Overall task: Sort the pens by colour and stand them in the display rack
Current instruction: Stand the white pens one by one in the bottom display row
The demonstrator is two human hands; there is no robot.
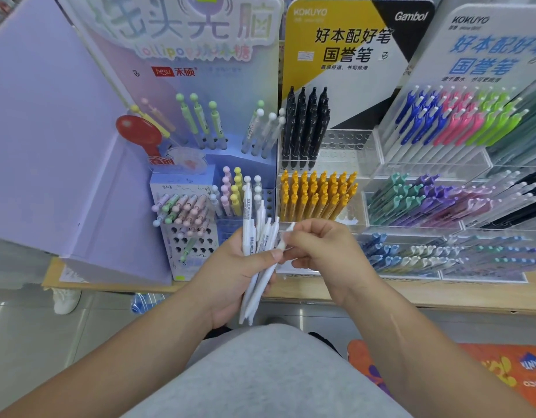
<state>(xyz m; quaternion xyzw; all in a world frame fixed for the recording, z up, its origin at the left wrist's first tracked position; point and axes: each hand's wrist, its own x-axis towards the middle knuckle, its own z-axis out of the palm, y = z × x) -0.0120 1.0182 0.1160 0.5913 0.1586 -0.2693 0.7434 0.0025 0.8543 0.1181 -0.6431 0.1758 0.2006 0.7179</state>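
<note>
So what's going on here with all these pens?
A person is sorting pens at a shop display. Their left hand grips a bundle of white pens, and their right hand pinches a single white pen at the bundle's edge. In the clear rack ahead, black pens stand in the upper tier with free holes beside them, and yellow-orange pens fill the tier below. The held white pens are not yet in a rack.

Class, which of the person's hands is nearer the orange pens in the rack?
Right. The right hand is just below the orange pens; the left hand, gripping white pens, sits further down-left.
</note>
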